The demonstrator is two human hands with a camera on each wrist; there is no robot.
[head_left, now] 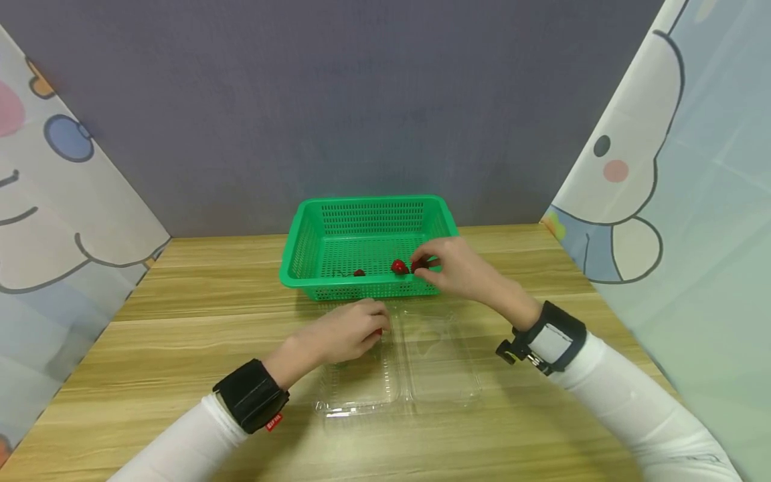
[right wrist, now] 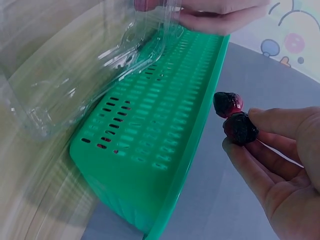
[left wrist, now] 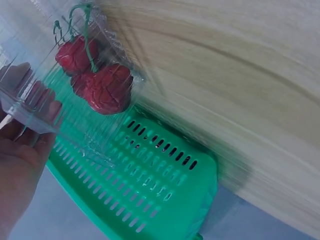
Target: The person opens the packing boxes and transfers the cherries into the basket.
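Observation:
My left hand (head_left: 352,329) is low over the clear plastic clamshell box (head_left: 367,407), fingers curled. A bit of a red cherry (head_left: 378,331) shows between its thumb and forefinger. In the left wrist view, red cherries with green stems (left wrist: 107,89) lie inside the box; the fingers show blurred through its wall. My right hand (head_left: 454,268) is above the front right of the green basket (head_left: 337,282). Its thumb and fingers pinch a dark red cherry (right wrist: 241,129), with a second cherry (right wrist: 228,104) against it.
Near the basket's front wall lie a red cherry (head_left: 399,267) and a smaller red one (head_left: 359,273). The box's lid (head_left: 442,365) lies folded open on the wooden table (head_left: 199,314), right of its base. A grey panel (head_left: 373,100) stands behind the basket.

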